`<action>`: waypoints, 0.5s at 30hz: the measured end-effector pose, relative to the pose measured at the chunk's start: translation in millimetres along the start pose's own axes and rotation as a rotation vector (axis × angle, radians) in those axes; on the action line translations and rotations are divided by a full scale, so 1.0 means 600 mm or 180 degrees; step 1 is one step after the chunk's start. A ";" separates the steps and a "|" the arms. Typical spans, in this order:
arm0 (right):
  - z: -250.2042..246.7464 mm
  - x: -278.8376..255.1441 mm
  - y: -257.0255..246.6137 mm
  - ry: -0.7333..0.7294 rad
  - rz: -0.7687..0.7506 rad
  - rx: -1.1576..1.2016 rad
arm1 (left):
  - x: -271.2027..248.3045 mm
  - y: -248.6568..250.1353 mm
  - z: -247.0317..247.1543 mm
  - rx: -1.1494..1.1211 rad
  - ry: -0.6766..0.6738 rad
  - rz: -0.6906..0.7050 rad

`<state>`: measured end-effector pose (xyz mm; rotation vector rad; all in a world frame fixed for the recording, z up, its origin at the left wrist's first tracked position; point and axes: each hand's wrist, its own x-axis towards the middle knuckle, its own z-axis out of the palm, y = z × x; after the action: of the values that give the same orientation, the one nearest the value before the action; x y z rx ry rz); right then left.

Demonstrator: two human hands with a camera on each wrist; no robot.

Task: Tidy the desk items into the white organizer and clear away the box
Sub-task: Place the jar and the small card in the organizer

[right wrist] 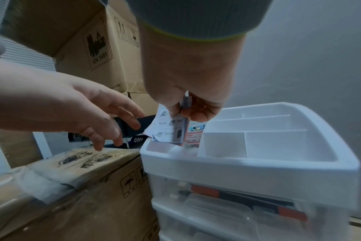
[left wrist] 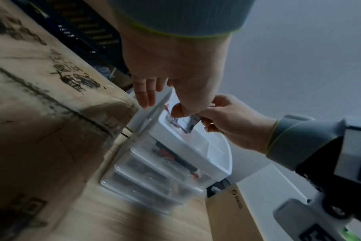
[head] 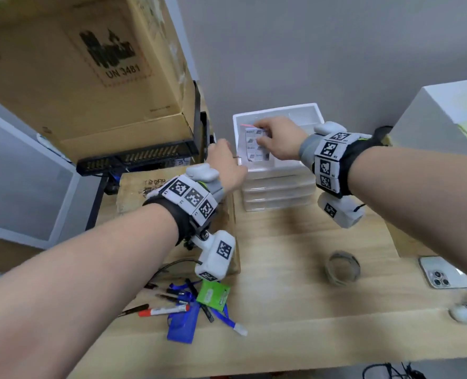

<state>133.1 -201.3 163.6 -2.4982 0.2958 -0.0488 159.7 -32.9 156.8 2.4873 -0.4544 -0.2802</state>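
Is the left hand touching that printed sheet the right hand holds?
Apart. The right wrist view shows a gap between the open left hand and the printed sheet pinched by the right hand.

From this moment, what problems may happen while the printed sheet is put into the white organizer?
1. The right hand only pinches the top of the printed sheet, which already curls; it may fold or catch on the white organizer rim instead of sliding into the left compartment.
2. That compartment already holds a red-edged card, so the sheet could jam against it.
3. The left hand hovers open beside the organizer, not steadying it; a push might shift it.
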 end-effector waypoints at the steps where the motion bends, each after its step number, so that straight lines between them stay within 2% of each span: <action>1: 0.009 0.006 0.000 -0.0028 -0.0006 -0.0074 | 0.002 -0.009 0.001 0.0069 -0.0109 0.0113; 6: 0.028 0.022 0.011 -0.0056 -0.0092 -0.0338 | -0.001 -0.029 0.016 -0.0008 -0.0588 0.0786; 15: 0.030 0.030 0.044 -0.0052 -0.0258 -0.0409 | 0.011 -0.040 0.039 0.0626 -0.0779 0.0832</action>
<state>147.4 -215.9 133.1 -2.6363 0.1964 -0.0435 164.8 -28.9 123.6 2.5542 -0.9400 -0.4546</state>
